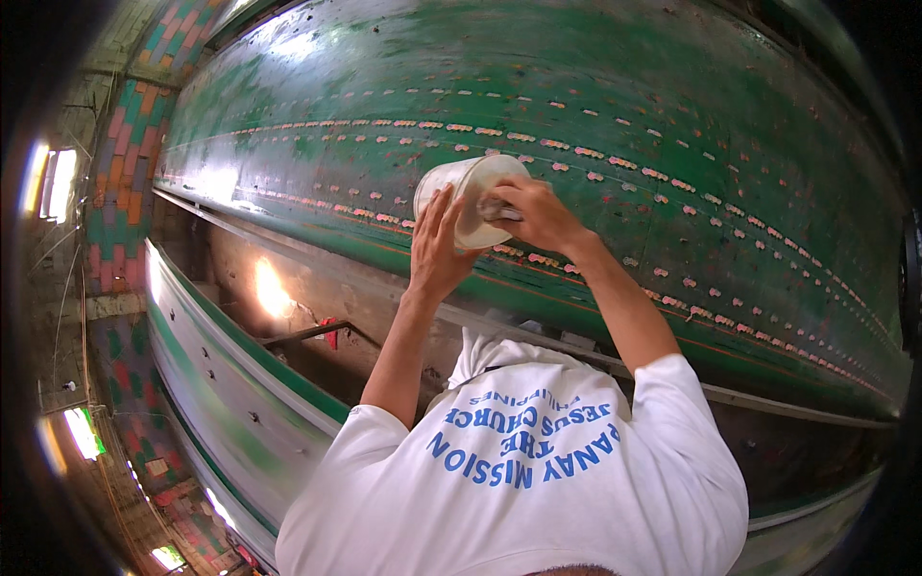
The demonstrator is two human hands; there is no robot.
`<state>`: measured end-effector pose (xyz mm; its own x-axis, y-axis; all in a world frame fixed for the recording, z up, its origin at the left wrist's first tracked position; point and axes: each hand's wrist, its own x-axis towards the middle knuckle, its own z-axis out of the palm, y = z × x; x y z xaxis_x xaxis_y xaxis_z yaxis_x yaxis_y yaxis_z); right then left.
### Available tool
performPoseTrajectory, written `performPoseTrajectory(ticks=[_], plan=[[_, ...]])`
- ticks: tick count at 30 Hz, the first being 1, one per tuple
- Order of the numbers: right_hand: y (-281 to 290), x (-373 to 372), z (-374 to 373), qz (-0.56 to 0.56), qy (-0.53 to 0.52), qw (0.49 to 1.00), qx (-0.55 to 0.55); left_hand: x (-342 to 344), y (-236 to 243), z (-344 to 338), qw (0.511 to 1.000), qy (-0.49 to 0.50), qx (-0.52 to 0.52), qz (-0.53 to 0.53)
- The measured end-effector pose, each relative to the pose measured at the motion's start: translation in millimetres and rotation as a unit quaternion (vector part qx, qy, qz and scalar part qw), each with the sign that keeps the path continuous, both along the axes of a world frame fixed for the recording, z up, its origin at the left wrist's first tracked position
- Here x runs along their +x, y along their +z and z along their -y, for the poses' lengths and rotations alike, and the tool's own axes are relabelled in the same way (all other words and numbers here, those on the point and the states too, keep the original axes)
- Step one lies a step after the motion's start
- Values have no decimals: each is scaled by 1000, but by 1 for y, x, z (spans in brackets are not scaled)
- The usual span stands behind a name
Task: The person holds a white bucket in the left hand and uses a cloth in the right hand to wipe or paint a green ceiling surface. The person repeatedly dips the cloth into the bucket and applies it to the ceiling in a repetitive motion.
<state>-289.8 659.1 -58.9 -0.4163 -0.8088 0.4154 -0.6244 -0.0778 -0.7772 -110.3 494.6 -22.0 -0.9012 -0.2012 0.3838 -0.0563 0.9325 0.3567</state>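
A white plastic bucket (448, 179) is tilted on its side over the long green table, its open mouth turned to the right. My left hand (438, 252) grips the outside of it, fingers spread up along the wall near the rim. At the mouth, my right hand (540, 213) is closed around a small greyish-white wad (499, 209), which could be a rag or sponge. Part of that wad is hidden by my fingers. What lies deeper in the bucket cannot be seen.
Rows of small pinkish printed shapes (557, 146) run along the green table (615, 72). A rail (759, 403) follows its near edge. Another long green-and-white table (230, 384) stands at left, across a gap holding a bright lamp (273, 288). Colourful block walls (125, 173) rise beyond.
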Motion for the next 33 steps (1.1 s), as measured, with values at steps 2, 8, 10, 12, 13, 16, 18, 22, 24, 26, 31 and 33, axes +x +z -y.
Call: performPoseTrajectory(ticks=[2,8,10,12,13,16,18,22,24,26,31,33], plan=[[-9,2,44,-79,12,995,56,2,-2,2,1000,-7,4,0],[-38,4,106,-289,32,940,179,6,-3,8,997,-24,68,-6],[-47,8,110,-314,26,936,156,9,-3,11,997,-20,80,-10],[-55,13,113,-293,15,941,170,11,-3,16,995,-20,94,-15],[-59,14,114,-282,21,943,176,11,-4,19,996,-32,87,-6],[-69,21,114,-242,3,966,93,17,-8,22,994,-61,84,15],[-72,26,109,-192,-31,981,-4,16,-11,23,992,-81,91,11],[-67,39,96,-176,-13,976,127,14,-11,23,991,-77,102,32],[-62,44,91,-186,-37,978,90,14,-10,23,992,-82,84,38],[-58,46,87,-180,-11,974,141,14,-11,23,993,-81,82,25],[-45,40,86,-142,19,974,174,12,-11,26,992,-87,87,33],[-36,36,87,-104,36,974,195,8,-8,25,991,-92,91,40]])
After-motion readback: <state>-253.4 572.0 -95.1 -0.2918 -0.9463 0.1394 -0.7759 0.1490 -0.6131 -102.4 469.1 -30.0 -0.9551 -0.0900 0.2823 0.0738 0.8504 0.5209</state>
